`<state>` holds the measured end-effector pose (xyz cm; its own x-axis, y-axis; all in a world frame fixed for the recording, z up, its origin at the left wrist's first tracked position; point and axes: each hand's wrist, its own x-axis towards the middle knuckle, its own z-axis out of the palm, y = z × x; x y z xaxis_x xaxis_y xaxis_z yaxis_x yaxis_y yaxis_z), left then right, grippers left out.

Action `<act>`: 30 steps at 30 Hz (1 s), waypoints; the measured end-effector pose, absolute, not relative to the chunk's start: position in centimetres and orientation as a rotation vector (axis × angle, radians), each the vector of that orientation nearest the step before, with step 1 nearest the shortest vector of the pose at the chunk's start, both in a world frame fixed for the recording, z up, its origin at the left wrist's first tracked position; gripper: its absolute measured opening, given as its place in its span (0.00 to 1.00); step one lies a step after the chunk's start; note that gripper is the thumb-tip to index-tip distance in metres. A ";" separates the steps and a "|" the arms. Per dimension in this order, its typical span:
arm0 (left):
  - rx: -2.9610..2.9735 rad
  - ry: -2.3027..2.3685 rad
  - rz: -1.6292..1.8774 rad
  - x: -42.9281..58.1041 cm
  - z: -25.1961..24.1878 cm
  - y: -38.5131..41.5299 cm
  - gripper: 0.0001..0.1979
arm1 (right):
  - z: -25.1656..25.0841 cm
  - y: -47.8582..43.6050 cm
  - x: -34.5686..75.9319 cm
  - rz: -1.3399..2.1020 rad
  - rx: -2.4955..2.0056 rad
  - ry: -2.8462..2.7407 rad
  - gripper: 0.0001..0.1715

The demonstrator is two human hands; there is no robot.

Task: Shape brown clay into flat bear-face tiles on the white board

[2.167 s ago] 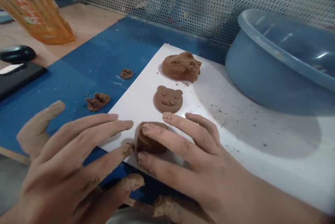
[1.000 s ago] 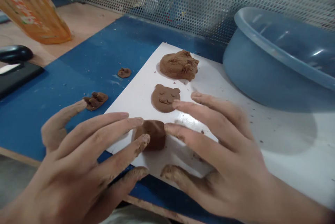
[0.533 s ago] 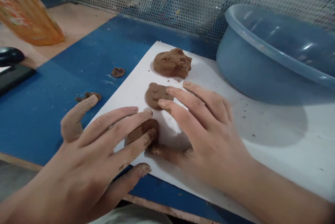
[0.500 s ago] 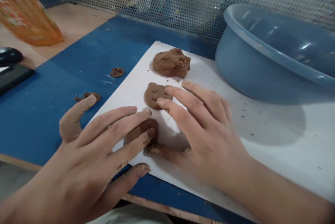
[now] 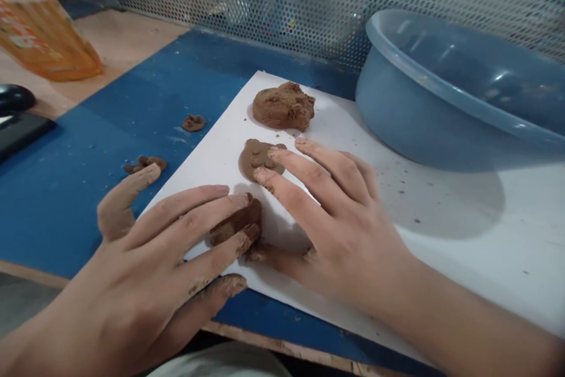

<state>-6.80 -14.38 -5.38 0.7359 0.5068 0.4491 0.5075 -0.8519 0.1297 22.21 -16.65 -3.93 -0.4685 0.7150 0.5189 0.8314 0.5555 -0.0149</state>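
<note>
My left hand [image 5: 172, 265], fingers spread and smeared with clay, lies over a flat rounded piece of brown clay [image 5: 232, 227]; its fingertips touch the top. My right hand [image 5: 335, 206] is open too. Its thumb reaches the right edge of that same piece, while its fingers stretch over a flat clay bear face [image 5: 249, 159] with small ears and a raised muzzle, hiding its right side. Whether those fingers press on the face I cannot tell. Both clay pieces rest on a white board [image 5: 344, 130]. Behind them sits a rough clay lump [image 5: 282, 107].
A large blue basin [image 5: 397, 106] stands on the right of the board. Small clay scraps [image 5: 194, 123] lie on the blue table surface [image 5: 101, 124]. At the left are an orange bottle [image 5: 53, 42] and a black object [image 5: 22, 130]. A perforated metal panel [image 5: 265, 0] rises behind.
The view has shifted slightly, so everything appears a little further left. The fingers of my left hand have moved slightly on the rounded clay piece; my right hand keeps nearly the same pose.
</note>
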 end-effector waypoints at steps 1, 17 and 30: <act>-2.935 -0.854 -0.762 -6.8 -5.4 -14.4 0.22 | -3.9 -16.7 22.2 -0.325 -1.254 -2.327 0.36; -2.956 -0.884 -0.755 -6.6 -4.8 -14.1 0.24 | -3.5 -16.3 22.5 -0.354 -1.220 -2.375 0.28; -2.943 -0.799 -0.749 -6.7 -4.6 -13.8 0.26 | -2.9 -17.6 22.5 -0.463 -1.228 -2.344 0.26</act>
